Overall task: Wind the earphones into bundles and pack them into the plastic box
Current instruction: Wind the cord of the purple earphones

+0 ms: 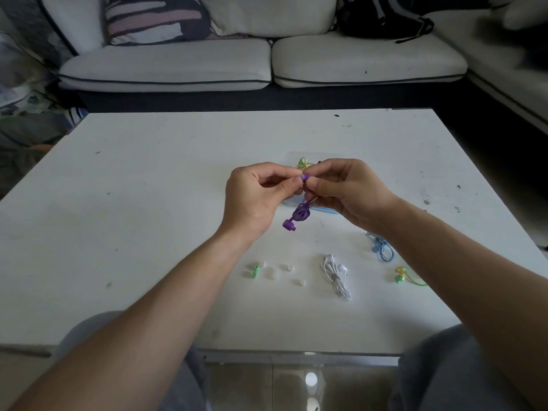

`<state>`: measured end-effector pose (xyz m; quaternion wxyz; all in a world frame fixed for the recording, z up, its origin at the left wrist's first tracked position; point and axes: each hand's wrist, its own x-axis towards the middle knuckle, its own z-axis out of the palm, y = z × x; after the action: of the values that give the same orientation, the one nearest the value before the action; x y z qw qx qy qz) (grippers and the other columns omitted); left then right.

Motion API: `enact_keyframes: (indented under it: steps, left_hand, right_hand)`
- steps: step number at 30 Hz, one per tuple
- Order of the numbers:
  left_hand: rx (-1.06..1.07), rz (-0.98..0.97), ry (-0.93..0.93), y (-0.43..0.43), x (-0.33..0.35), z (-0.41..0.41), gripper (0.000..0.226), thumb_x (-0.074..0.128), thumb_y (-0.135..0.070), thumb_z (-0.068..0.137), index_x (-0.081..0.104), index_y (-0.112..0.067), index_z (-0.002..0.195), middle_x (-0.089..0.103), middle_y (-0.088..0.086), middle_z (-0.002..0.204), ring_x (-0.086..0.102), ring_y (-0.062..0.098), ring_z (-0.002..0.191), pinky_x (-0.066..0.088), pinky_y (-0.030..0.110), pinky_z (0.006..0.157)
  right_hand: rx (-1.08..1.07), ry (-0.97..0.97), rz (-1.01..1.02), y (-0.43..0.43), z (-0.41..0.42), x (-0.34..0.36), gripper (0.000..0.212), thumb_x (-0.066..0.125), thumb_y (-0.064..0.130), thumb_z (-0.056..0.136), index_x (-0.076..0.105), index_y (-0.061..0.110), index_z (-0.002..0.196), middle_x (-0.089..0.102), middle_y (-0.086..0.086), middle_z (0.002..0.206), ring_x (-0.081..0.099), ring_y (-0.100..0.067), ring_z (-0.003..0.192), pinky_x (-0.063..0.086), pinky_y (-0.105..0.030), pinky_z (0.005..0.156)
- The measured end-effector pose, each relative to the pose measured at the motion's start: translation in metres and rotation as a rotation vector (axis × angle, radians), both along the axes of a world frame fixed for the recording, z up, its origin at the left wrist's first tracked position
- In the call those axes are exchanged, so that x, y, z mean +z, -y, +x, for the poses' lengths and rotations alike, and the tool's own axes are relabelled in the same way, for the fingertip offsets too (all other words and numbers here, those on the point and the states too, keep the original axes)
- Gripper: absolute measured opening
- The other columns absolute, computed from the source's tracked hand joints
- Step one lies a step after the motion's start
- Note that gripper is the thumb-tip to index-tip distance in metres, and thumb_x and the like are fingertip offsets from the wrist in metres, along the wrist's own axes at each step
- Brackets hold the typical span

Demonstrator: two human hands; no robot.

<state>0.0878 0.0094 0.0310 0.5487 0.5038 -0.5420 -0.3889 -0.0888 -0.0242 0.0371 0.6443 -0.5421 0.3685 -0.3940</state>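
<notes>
While both hands meet above the worktop, the grip of the left hand and of the right hand is clamped on the purple earphones, whose wound bundle hangs below them. Just behind lies the plastic box. White earphones and blue earphones lie on the worktop, nearer to the person.

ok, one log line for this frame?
step: winding | left hand, right hand: pinch purple earphones | clear plastic box: behind hands, yellow-green bundle inside | unpacked: white earphones, blue earphones, green-yellow earphones
</notes>
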Motion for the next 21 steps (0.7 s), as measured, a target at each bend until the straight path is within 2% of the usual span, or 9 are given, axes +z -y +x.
enact_keyframes:
  steps: [7,10,14,18,21]
  left_hand:
    - [-0.040,0.068,-0.074,0.001,-0.001,0.001,0.012,0.072,-0.001,0.086,0.075,-0.008,0.095,0.076,0.013,0.084,0.074,0.022,0.079,0.058,0.028,0.076]
    - [-0.066,0.126,-0.157,-0.001,0.000,-0.001,0.012,0.066,-0.004,0.091,0.074,-0.003,0.100,0.075,0.015,0.088,0.073,0.019,0.080,0.056,0.023,0.075]
    - [-0.112,0.263,-0.343,-0.002,0.005,-0.001,0.009,0.066,-0.003,0.090,0.073,-0.008,0.094,0.074,0.008,0.086,0.071,0.016,0.077,0.056,0.020,0.072]
    - [-0.193,0.447,-0.540,-0.002,0.009,0.003,0.009,0.066,-0.005,0.088,0.071,-0.009,0.094,0.073,0.004,0.084,0.070,0.014,0.074,0.056,0.018,0.065]
    - [-0.195,0.471,-0.499,-0.002,0.013,0.005,0.011,0.063,-0.012,0.093,0.071,-0.009,0.100,0.074,0.005,0.092,0.070,0.017,0.079,0.057,0.021,0.068]
  right_hand:
    - [-0.046,-0.061,-0.065,0.001,0.000,0.001,0.007,0.066,-0.007,0.087,0.069,-0.003,0.092,0.069,-0.022,0.082,0.066,-0.027,0.070,0.060,-0.035,0.072]
    - [-0.041,-0.069,-0.081,0.002,-0.001,0.001,0.008,0.066,-0.007,0.087,0.069,-0.005,0.094,0.073,-0.017,0.082,0.066,-0.026,0.070,0.059,-0.034,0.073]
    - [0.008,-0.069,-0.065,0.002,-0.002,0.003,0.010,0.065,-0.006,0.088,0.069,-0.005,0.097,0.069,-0.025,0.089,0.066,-0.025,0.071,0.060,-0.034,0.075]
    - [0.067,-0.061,-0.010,0.001,-0.004,0.005,0.010,0.065,-0.001,0.087,0.069,0.000,0.096,0.071,-0.014,0.083,0.065,-0.022,0.074,0.059,-0.036,0.082]
    - [0.052,-0.031,0.039,0.001,-0.002,0.004,0.009,0.064,0.002,0.088,0.067,0.001,0.096,0.071,-0.010,0.080,0.065,-0.020,0.071,0.059,-0.035,0.081]
